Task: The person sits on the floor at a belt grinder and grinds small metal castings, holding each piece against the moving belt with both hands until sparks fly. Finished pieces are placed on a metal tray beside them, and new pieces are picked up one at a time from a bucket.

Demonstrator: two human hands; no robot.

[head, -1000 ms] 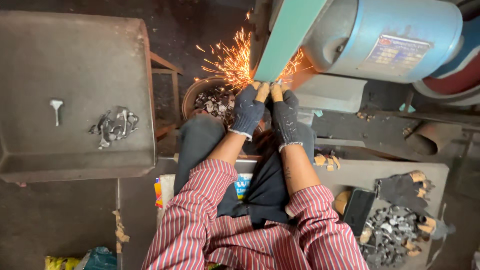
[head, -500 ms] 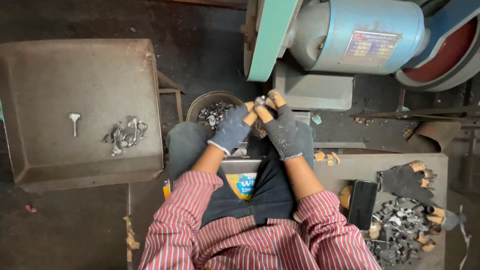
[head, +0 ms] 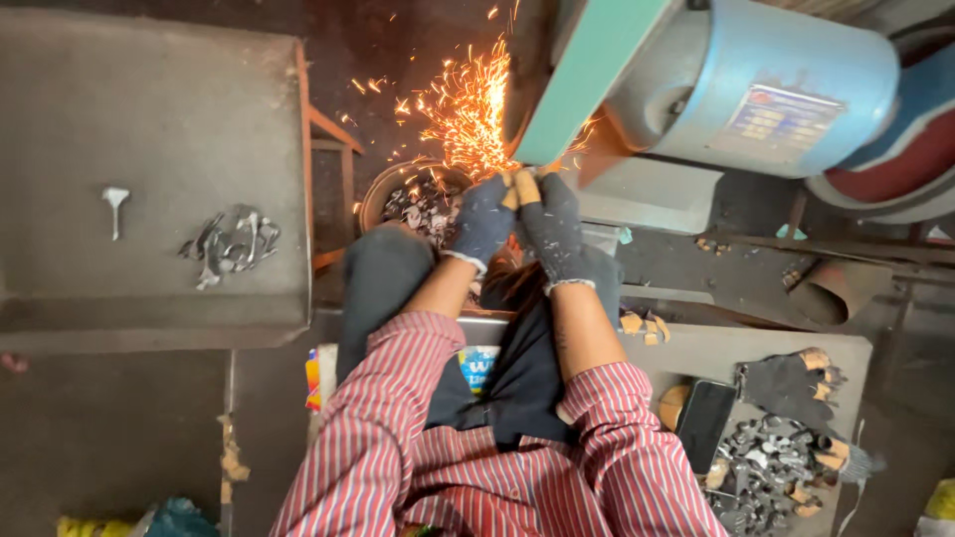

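Fingers of both gloved hands are pressed close together, pinching something small against the green sanding belt (head: 587, 85). The piece itself is hidden behind the orange glove tips, so I cannot tell what it looks like. The left hand (head: 484, 221) and the right hand (head: 553, 227) touch each other at the fingertips, just under the low end of the belt.

Bright orange sparks (head: 466, 104) fly out toward 11 o'clock from the spot where the hands meet the belt. Right below the sparks, at 9 o'clock from the left hand, sits a round metal bowl (head: 370, 199) with small shiny parts in it.

At 2 o'clock from the hands is a big blue motor (head: 766, 80) that the belt runs beside. A red wheel (head: 910, 149) shows at the far right edge.

Far off at 9 o'clock is a large grey metal tray (head: 149, 119). On it lies a little pile of bent silver parts (head: 231, 244), and one small silver part (head: 115, 204) lies alone, well apart from the pile.

At 4 o'clock from the hands, on a grey table (head: 696, 348), there is a spare dark glove (head: 786, 383) with orange tips. Just beside it lies a black phone (head: 704, 426), and next to that a heap of small metal parts (head: 761, 467).

The person wears a red striped shirt (head: 378, 438) with the sleeves pushed up, and a dark apron (head: 522, 383) hangs between the arms.
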